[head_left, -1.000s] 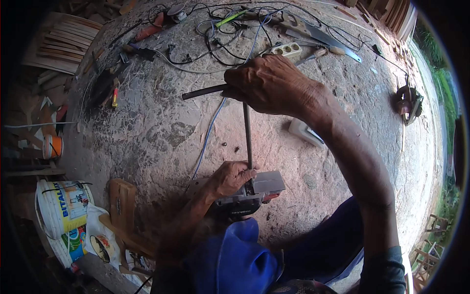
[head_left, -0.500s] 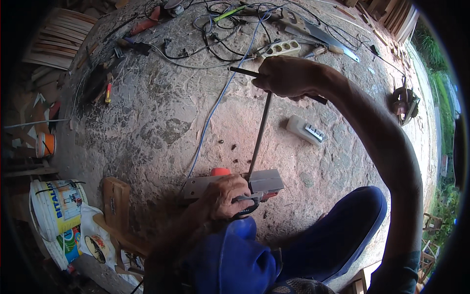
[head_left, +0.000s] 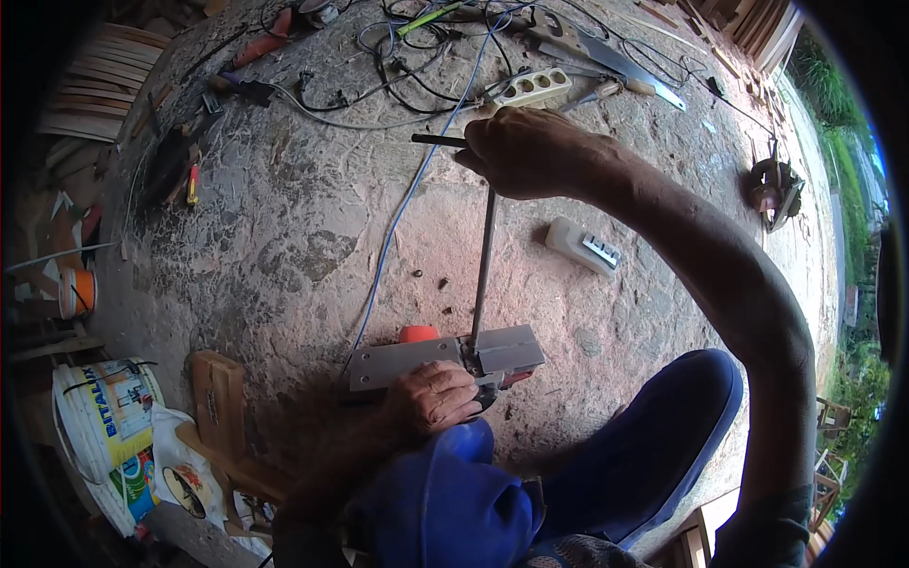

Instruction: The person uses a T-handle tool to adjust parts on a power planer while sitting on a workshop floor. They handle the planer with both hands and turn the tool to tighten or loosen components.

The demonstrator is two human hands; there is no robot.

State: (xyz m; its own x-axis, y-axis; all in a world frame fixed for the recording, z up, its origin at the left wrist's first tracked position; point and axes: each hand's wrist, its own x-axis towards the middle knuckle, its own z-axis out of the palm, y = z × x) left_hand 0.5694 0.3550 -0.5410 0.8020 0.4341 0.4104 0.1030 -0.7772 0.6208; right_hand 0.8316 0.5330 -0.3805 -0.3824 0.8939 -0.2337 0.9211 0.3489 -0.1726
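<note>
An upside-down electric planer [head_left: 393,364] lies against my knee, its flat metal sole facing up and a red knob [head_left: 418,333] at its far side. My left hand [head_left: 434,396] is closed around the near side of the planer body, partly hiding it. Above, my right hand [head_left: 530,153] grips the dark crossbar of a T-handle wrench [head_left: 485,256]. Its long shaft runs down to the gap between the two sole plates, beside the cutter area. The wrench's tip is hidden in that gap. Several small dark bits [head_left: 443,283] lie on the floor beyond the planer.
A pale box of bits [head_left: 579,248] lies right of the wrench. Beyond are a power strip [head_left: 530,87], tangled cables, a handsaw [head_left: 620,66] and a red power tool [head_left: 265,40]. White buckets [head_left: 85,445] and a wood block [head_left: 220,388] stand at left.
My right hand and the wrench's top have swung left, leaving the shaft more upright. My left hand has shifted slightly, and its fingers lie more curled over the planer's edge.
</note>
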